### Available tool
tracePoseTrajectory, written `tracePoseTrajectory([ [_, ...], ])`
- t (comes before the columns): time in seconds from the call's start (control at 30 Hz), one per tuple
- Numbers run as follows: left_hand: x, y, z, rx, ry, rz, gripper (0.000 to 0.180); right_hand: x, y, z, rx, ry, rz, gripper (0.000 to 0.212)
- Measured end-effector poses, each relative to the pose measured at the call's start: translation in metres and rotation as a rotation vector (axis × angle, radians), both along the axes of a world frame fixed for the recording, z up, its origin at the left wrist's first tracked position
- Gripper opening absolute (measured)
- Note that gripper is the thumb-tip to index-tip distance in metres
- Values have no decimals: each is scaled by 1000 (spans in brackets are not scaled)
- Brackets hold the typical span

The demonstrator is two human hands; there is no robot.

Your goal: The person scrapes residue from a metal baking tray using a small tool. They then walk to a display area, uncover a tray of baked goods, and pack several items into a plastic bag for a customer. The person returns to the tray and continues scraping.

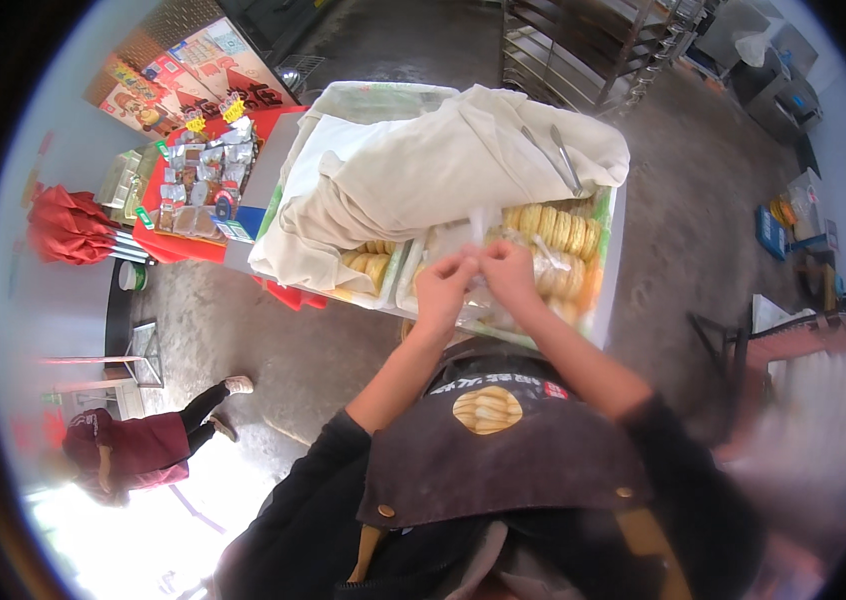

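My left hand and my right hand meet over the near edge of a large foam box. Both have their fingers pinched on a clear plastic bag, partly hidden by the fingers. Beneath and just beyond them, rows of round, flat golden pastries stand on edge in the box, some under clear plastic. More pastries show in the compartment to the left. A beige cloth covers most of the box, and metal tongs lie on it at the right.
Left of the box, a red-covered table bears packaged foods. Folded red umbrellas or canopies stand beyond it. A metal rack is at the back. Another person in a dark red garment is at the lower left.
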State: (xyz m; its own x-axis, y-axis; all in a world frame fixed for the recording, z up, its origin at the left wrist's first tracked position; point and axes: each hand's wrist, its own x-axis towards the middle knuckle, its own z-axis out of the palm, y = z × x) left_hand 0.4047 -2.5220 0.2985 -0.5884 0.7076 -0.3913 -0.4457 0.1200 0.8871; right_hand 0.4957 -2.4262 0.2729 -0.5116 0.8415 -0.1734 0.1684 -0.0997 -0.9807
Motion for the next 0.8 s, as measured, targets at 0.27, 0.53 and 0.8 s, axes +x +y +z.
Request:
tracePoseTrajectory([
  [0.27,-46,1,-39,269,-304,-85,12,31,13,-6,213,-263,-34,37],
  [0.53,-76,26,-16,391,-398,-32,6,83,54,15,860,-332,-84,40],
  [0.8,-64,62,70,37,1358,-134,30,26,118,66,471,-591,275,39],
])
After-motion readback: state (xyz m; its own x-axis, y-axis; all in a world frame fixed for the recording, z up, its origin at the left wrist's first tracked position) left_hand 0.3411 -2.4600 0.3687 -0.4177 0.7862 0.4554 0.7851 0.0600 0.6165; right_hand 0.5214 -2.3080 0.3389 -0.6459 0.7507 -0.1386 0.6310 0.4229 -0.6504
